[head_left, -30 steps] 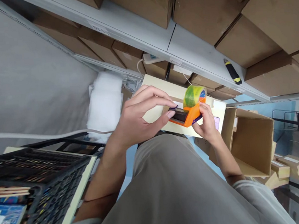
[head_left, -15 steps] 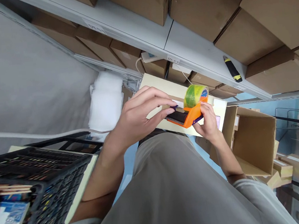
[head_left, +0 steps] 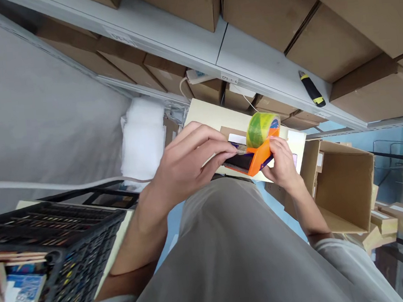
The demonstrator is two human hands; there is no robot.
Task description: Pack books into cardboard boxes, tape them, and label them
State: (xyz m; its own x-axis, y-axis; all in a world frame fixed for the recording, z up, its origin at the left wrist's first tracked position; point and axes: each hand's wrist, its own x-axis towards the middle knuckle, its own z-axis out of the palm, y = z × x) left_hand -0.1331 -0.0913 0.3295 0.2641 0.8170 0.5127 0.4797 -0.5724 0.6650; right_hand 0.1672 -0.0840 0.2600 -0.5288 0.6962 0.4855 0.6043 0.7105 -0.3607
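Note:
My right hand [head_left: 282,161] is wrapped round an orange tape dispenser [head_left: 257,158] that carries a yellow-green roll of tape [head_left: 259,129]. At the dispenser's left end, my left hand [head_left: 197,158] pinches with thumb and fingertips; a bit of clear tape seems to run from there towards the roll. The fingertips hide the dispenser's far end. Under both hands lies a cream board [head_left: 200,110], with a flat brown carton [head_left: 228,131] bearing a white label partly hidden behind the dispenser.
A grey shelf [head_left: 252,49] with brown boxes [head_left: 268,4] runs across the top; a black-yellow box cutter [head_left: 312,89] lies on it. An open carton [head_left: 345,184] stands at right, a black crate [head_left: 74,260] with books at left. White foam sheets [head_left: 143,140] stand behind my left hand.
My left thumb and fingertips have closed together at the dispenser's end. The dispenser in my right hand has barely moved, and the view has shifted slightly.

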